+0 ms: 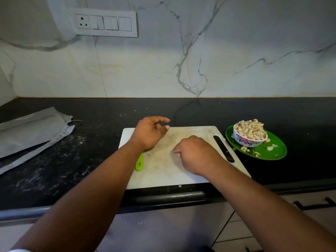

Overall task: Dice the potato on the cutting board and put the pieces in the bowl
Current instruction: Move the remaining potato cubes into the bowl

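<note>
Both forearms reach in from the bottom of the frame over a white cutting board (181,166) at the front edge of a black speckled countertop (91,146). Left hand (151,133) hovers above the board's far left corner, fingers loosely curled and apart, holding nothing. Right hand (194,153) rests knuckles-up on the board's middle, fingers tucked under; whether it pinches a last scrap cannot be told. No whole potato remains on the board. Diced pieces (251,130) sit heaped above the rim of a small floral bowl (249,140), which stands on a green plate (272,151) just right of the board, with several bits already spilled onto the plate. Adding more would likely topple further pieces off the mound. A green-handled tool (139,163), probably the knife, lies half hidden under the left wrist, where a careless sweep could catch it. Marble-veined wall panels and a white switchboard (106,22) back the counter; grey paper bags (32,131) lie at left.
</note>
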Tool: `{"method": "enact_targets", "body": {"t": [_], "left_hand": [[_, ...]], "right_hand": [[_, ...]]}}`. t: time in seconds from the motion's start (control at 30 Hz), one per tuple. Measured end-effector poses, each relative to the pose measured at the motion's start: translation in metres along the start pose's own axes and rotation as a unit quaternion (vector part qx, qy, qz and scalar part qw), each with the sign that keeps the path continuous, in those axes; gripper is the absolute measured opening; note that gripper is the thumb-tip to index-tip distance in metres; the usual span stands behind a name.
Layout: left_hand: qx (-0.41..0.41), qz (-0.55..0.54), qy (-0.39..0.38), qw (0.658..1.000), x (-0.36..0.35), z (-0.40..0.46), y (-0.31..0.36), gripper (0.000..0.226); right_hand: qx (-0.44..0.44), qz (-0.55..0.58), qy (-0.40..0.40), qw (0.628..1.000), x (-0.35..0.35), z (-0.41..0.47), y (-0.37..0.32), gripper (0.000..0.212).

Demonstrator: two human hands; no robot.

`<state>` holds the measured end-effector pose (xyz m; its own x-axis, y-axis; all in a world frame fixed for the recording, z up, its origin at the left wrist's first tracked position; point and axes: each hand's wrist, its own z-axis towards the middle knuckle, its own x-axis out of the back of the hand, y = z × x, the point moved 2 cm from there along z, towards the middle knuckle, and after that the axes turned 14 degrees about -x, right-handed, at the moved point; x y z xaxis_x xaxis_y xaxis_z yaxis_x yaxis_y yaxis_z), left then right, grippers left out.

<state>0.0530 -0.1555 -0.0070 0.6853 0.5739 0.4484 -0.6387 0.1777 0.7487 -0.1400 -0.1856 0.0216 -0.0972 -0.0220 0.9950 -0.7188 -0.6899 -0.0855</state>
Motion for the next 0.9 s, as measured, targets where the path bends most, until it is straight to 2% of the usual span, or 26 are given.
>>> {"method": "enact_targets", "body": {"t": [0.13, 0.23, 0.4, 0.47, 0.53, 0.57, 0.6, 0.73, 0.8, 0.9], "left_hand": [[-0.001, 0.004, 0.004, 1.0, 0.001, -0.003, 0.001, 0.018], [-0.004, 0.016, 0.004, 1.0, 0.002, -0.004, 0.001, 0.015], [-0.059, 0.112, -0.054, 0.99, -0.006, -0.004, 0.021, 0.013], [-0.075, 0.115, -0.063, 0.988, -0.013, 0.0, 0.032, 0.013], [-0.094, 0.1, -0.075, 0.988, -0.023, 0.008, 0.049, 0.012], [-0.101, 0.087, -0.084, 0.988, -0.031, 0.015, 0.059, 0.012], [-0.105, 0.072, -0.092, 0.988, -0.039, 0.02, 0.068, 0.012], [-0.12, 0.034, -0.14, 0.982, -0.084, 0.045, 0.103, 0.012], [-0.118, 0.031, -0.171, 0.978, -0.105, 0.053, 0.114, 0.015], [-0.114, 0.037, -0.194, 0.974, -0.124, 0.058, 0.119, 0.02]], "right_hand": [[-0.022, -0.048, 0.023, 0.998, 0.004, -0.003, -0.016, 0.035], [-0.029, -0.065, 0.035, 0.997, 0.005, -0.002, -0.021, 0.022], [-0.049, -0.046, 0.05, 0.996, 0.013, 0.007, -0.016, 0.012], [-0.086, 0.029, 0.028, 0.995, 0.022, 0.017, 0.004, 0.007], [-0.123, 0.118, 0.002, 0.985, 0.04, 0.022, 0.033, 0.015], [-0.139, 0.141, 0.003, 0.98, 0.052, 0.024, 0.051, 0.01], [-0.154, 0.155, 0.013, 0.976, 0.064, 0.025, 0.068, 0.006], [-0.23, 0.195, 0.089, 0.949, 0.109, 0.027, 0.135, 0.011], [-0.242, 0.232, 0.106, 0.936, 0.119, 0.026, 0.158, 0.011], [-0.236, 0.208, 0.101, 0.944, 0.119, 0.034, 0.18, 0.012]]}}
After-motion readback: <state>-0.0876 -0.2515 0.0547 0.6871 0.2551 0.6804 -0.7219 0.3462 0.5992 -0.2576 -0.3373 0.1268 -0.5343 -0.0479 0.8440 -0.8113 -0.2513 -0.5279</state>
